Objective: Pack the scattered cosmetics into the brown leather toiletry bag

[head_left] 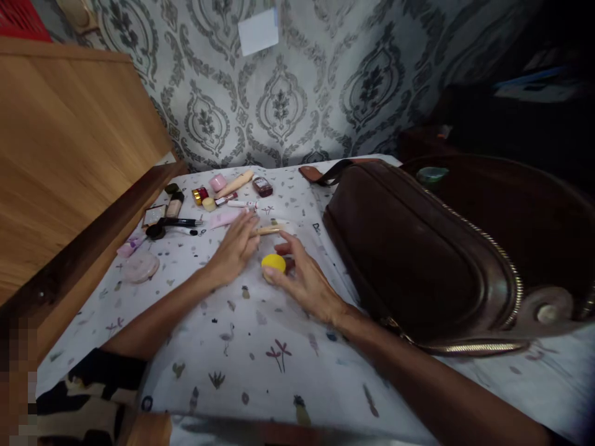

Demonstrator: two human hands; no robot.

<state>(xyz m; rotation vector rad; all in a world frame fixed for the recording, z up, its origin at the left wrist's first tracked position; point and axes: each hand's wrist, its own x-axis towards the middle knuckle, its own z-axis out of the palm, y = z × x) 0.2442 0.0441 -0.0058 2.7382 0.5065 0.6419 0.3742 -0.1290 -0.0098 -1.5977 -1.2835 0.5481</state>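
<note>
My right hand (304, 282) grips a small round jar with a yellow lid (273, 262), its thumb on the near side and fingers curled behind. My left hand (235, 248) lies low over the cloth with its fingers stretched forward, holding nothing that I can see. Just beyond both hands lies a thin pale stick-like item (268, 230); whether the left fingers touch it I cannot tell. A pink tube (224, 218) is partly behind the left fingertips, and a white tube (242, 204) lies past it.
Cosmetics are grouped at the back left: a dark red bottle (263, 186), a pink jar (217, 182), a black brush (179, 222) and a round clear case (141, 267). On the right stands an open brown leather bag (409, 248). A wooden panel (79, 118) borders the left.
</note>
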